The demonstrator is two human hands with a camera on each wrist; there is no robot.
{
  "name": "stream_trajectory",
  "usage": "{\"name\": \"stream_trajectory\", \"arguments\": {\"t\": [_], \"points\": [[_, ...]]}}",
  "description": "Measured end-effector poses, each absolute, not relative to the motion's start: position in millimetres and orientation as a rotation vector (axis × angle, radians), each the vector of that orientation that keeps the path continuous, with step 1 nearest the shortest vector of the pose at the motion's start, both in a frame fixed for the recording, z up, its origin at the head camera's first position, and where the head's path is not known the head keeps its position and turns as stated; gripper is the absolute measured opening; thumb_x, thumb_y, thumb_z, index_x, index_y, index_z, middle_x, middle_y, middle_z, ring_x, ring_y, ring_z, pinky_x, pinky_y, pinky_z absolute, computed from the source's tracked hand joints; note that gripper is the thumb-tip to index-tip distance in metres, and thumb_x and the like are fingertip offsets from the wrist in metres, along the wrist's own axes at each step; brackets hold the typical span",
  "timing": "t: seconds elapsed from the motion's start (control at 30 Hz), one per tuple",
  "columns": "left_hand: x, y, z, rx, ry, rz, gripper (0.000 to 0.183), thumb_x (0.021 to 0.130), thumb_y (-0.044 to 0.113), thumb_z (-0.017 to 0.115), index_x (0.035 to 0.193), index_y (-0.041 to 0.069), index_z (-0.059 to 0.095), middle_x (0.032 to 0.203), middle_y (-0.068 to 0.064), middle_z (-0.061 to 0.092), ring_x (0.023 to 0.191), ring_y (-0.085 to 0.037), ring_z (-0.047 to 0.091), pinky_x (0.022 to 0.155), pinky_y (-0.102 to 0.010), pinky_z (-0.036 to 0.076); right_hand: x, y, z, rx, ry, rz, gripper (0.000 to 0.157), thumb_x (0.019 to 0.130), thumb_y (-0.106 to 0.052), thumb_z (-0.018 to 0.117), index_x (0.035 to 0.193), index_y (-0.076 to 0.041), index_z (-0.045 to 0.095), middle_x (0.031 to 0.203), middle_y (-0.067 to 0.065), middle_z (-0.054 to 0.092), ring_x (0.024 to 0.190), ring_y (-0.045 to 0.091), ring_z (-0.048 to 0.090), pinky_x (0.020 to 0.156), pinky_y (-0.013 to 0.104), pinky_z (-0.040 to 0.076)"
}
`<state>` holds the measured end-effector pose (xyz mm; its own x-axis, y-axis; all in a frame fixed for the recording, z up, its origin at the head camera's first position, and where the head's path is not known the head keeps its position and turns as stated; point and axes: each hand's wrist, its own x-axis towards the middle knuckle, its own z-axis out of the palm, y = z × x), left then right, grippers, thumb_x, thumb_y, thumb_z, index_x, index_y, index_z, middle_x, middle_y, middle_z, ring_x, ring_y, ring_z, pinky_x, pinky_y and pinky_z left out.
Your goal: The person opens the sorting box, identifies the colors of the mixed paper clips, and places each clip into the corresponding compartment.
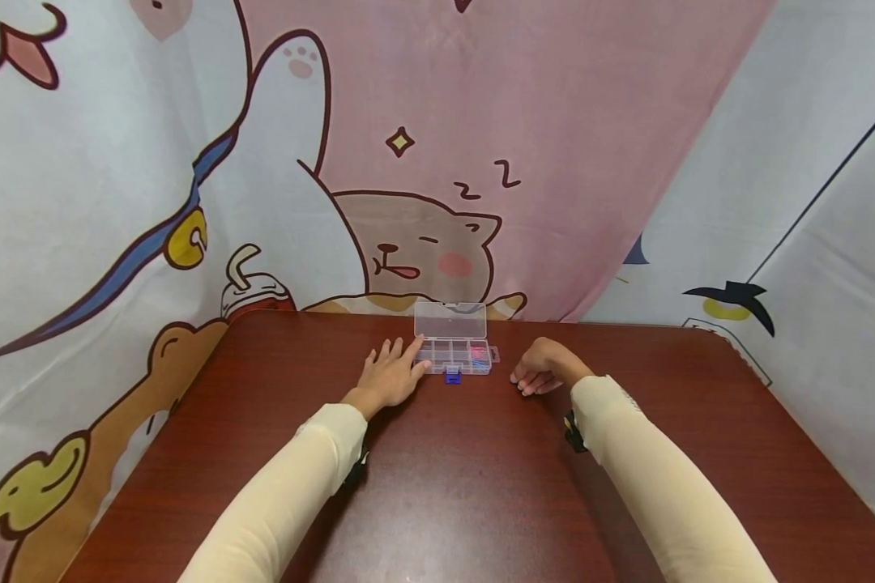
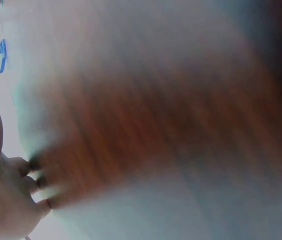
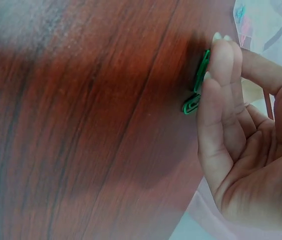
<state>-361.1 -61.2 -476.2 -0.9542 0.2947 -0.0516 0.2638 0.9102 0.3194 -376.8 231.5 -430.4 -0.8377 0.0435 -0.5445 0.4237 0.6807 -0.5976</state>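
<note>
A clear plastic compartment box (image 1: pixel 452 356) stands at the back of the table with its lid (image 1: pixel 450 321) raised. My left hand (image 1: pixel 388 378) lies with its fingers spread at the box's left side, the index finger and thumb against its edge. To the right of the box, my right hand (image 1: pixel 544 367) reaches down to the tabletop. In the right wrist view, green paper clips (image 3: pixel 199 75) lie on the wood at the tips of its long, slightly bent fingers (image 3: pixel 215 115). Whether anything sits between thumb and fingertips is hidden. The left wrist view is blurred.
Pink pieces (image 1: pixel 477 351) and blue pieces (image 1: pixel 479 363) sit in the box's right-hand compartments. A blue latch (image 1: pixel 453 377) hangs at its front. The brown wooden table (image 1: pixel 474 486) extends toward me, and a printed curtain (image 1: pixel 554 121) hangs behind it.
</note>
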Motion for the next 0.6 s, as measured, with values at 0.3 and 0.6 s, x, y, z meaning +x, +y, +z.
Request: {"name": "stream_trajectory", "arguments": {"t": [0.3,0.6], "points": [[-360.8,-61.3,-474.8,0.436,2.977,0.476,0.062,0.102,0.057,0.026,0.157,0.032,0.013,0.161,-0.016,0.019,0.149,-0.037,0.012,0.117,-0.057,0.009,-377.0,227.0,-429.2,0.344,2.443,-0.928,0.014,0.083,-0.012,0.074,0.074,-0.002,0.075,0.061,0.004,0.068,0.055,0.013,0.068,0.058,0.031,0.057],[-361.2,-61.5,-476.4,0.438,2.981,0.472,0.062,0.102,0.057,0.026,0.157,0.033,0.013,0.161,-0.016,0.019,0.149,-0.037,0.013,0.117,-0.057,0.009,-379.6,225.4,-431.6,0.325,2.469,-0.882,0.015,0.083,-0.012,0.073,0.073,-0.001,0.074,0.061,0.004,0.068,0.056,0.013,0.068,0.060,0.032,0.057]]}}
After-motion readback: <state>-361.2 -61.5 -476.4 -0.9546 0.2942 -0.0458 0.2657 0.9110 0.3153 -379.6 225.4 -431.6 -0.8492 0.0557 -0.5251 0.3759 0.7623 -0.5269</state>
